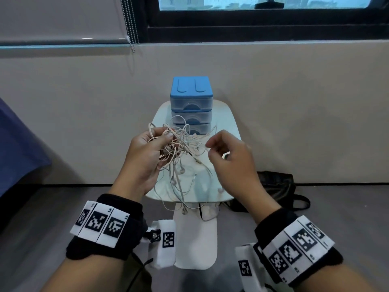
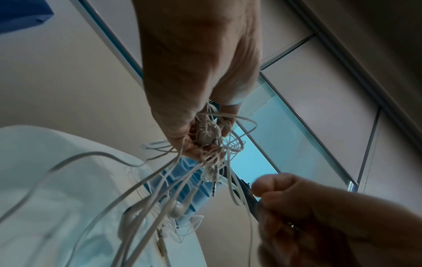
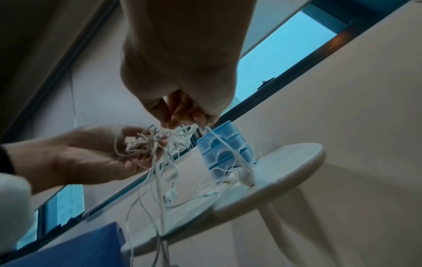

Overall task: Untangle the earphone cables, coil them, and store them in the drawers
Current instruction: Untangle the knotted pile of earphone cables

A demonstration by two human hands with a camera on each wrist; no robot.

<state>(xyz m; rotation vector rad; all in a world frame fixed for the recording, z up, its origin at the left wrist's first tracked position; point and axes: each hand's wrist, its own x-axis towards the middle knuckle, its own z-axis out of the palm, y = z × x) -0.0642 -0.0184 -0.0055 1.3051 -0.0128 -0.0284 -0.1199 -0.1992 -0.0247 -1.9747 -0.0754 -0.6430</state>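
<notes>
A tangled bundle of white and pale pink earphone cables [image 1: 179,142] hangs above a small white table [image 1: 227,123]. My left hand [image 1: 147,152] grips the knotted part, seen close up in the left wrist view as the cable knot [image 2: 207,137]. My right hand [image 1: 227,157] pinches one white strand [image 3: 219,142] at the bundle's right side. Loose earbuds [image 1: 181,170] and a jack plug [image 1: 196,161] dangle down to the tabletop. Behind the bundle stands a blue three-drawer box [image 1: 191,102], all drawers pushed in.
The table stands against a beige wall under a dark-framed window [image 1: 263,17]. A black bag [image 1: 277,186] lies on the floor at the right. Blue fabric [image 1: 16,144] shows at the left edge. A blind's bead chain [image 1: 131,24] hangs at the upper left.
</notes>
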